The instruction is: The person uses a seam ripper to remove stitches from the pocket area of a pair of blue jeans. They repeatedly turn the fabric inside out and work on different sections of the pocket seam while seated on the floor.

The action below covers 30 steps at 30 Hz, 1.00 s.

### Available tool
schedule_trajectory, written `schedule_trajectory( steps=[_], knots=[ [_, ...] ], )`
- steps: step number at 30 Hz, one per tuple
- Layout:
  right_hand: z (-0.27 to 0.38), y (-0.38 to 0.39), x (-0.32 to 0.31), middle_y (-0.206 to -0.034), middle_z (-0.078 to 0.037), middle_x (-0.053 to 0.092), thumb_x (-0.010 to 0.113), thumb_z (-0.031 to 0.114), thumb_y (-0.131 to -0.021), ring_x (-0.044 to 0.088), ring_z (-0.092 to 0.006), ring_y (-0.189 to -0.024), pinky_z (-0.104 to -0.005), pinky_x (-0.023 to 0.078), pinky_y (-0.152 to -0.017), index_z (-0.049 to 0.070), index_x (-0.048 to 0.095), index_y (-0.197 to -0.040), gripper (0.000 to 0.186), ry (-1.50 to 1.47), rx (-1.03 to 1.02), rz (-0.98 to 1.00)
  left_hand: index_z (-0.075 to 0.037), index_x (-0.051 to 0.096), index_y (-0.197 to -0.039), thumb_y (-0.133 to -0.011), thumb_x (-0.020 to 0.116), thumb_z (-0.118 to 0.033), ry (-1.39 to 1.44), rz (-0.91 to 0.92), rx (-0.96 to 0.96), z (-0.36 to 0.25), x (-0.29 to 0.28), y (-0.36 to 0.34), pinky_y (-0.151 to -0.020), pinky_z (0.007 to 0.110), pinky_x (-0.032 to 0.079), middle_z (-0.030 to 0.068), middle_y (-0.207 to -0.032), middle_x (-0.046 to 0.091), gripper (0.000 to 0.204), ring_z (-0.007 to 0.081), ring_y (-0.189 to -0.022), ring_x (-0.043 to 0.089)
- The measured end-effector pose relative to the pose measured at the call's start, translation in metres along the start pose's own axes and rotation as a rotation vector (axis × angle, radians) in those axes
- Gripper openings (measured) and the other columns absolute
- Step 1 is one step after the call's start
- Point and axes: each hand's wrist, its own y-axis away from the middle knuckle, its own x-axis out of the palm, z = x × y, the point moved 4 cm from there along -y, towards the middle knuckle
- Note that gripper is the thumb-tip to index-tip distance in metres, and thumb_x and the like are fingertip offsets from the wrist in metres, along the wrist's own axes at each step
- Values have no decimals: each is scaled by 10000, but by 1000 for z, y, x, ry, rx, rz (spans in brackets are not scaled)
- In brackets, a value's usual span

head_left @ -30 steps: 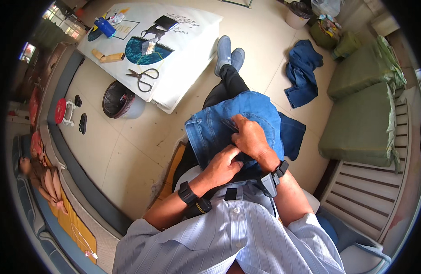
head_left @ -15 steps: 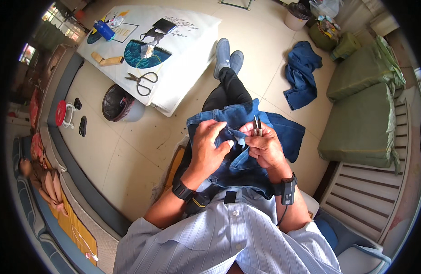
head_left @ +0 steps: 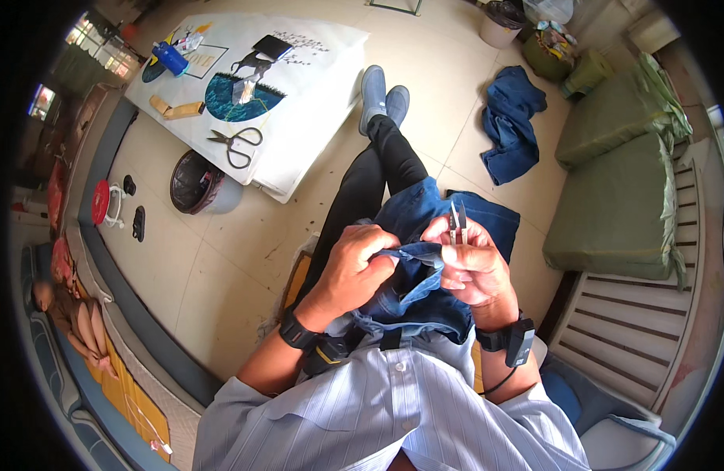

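Observation:
Blue jeans [head_left: 413,206] lie bunched over my lap, with one part hanging off to the right. My left hand [head_left: 354,263] is closed on a folded edge of the denim, thumb and fingers pinching it. In my right hand [head_left: 475,263] sits a small pair of thread snips [head_left: 458,224], blades pointing up and apart. The thumb and fingertips of that same hand pinch the other end of the edge, so the denim stretches between both hands. Below it, a fold of the garment gapes.
A table [head_left: 315,102] at the far left holds large black scissors [head_left: 238,145]. Beside it stands a lined bin [head_left: 197,184]. More jeans [head_left: 511,122] lie on the floor. Green wrapped bundles [head_left: 613,204] rest on a slatted bench at right. A person [head_left: 79,322] lies on the left sofa.
My left hand, loose and open before, now pinches the denim edge. The edge is lifted and stretched between my hands. My right hand has shifted slightly right with the snips.

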Motion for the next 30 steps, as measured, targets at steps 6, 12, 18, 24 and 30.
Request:
schedule_trajectory(
  steps=[6, 12, 18, 24, 30],
  knots=[
    [24, 2, 21, -847, 18, 656, 795, -72, -787, 485, -28, -563, -215, 317, -487, 26, 704, -1098, 338, 439, 11, -26, 18, 704, -981, -838, 679, -54, 618, 201, -416, -9, -12, 11, -686, 234, 432, -38, -827, 636, 162, 44, -752, 539],
    [6, -23, 10, -826, 46, 635, 779, -74, -828, 480, -20, -595, -206, 321, -502, 66, 701, -1079, 298, 499, 81, -47, -25, 703, -916, -883, 740, -82, 887, 173, -465, 0, 2, 25, -678, 218, 414, -77, -834, 606, 75, 17, -759, 516],
    [-30, -33, -17, -775, 18, 635, 754, -59, -879, 424, -18, -518, -207, 273, -439, 54, 697, -1090, 245, 374, 236, 6, -40, 693, -927, -917, 778, -130, 951, 137, -487, 27, 6, 46, -766, 250, 448, -57, -892, 639, 124, 56, -824, 558],
    [-50, -30, -27, -751, 31, 615, 778, 12, -917, 397, -15, -496, -209, 262, -411, 77, 715, -1024, 140, 315, 333, -16, -28, 691, -986, -960, 756, -127, 761, 26, -323, 28, 9, 59, -1021, 336, 422, 38, -1160, 647, 121, 145, -1110, 569],
    [-57, -11, -10, -801, 12, 670, 786, 12, -915, 437, -18, -480, -195, 294, -382, 86, 724, -1044, 161, 176, 259, 1, -8, 678, -1123, -980, 740, -170, 758, 49, -90, 5, 3, 59, -1160, 389, 367, 96, -1361, 640, 224, 224, -1286, 566]
  ],
)
